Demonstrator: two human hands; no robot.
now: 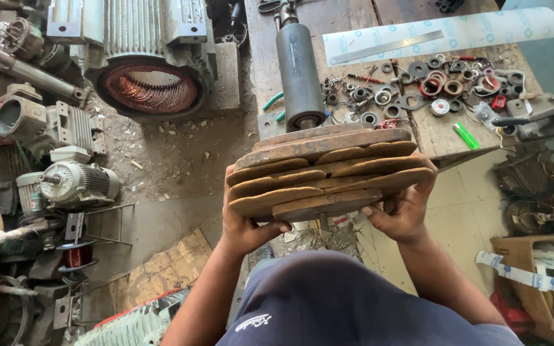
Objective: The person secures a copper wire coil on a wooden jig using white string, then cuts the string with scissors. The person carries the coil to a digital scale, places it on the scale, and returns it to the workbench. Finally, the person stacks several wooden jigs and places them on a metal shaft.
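Stack of rusty metal plates (pixel 328 176): held chest-high before the desk (pixel 347 25). Left hand (pixel 246 221) and right hand (pixel 400 208) each closed under an end. Likely heavy, rigid, gritty; support beneath.

Both hands grip a rusty stepped pulley (pixel 328 173), grooved rims stacked flat and facing the person: left hand (pixel 246 221) under its near-left edge, right hand (pixel 400 208) under its near-right edge. Just beyond the pulley a dark steel cylinder (pixel 299 70) lies on the wooden workbench (pixel 347 19), with washers and bearings (pixel 424 93) scattered right of the cylinder. Left of the pulley, on the floor, sits an open motor stator (pixel 151 86) showing copper windings.
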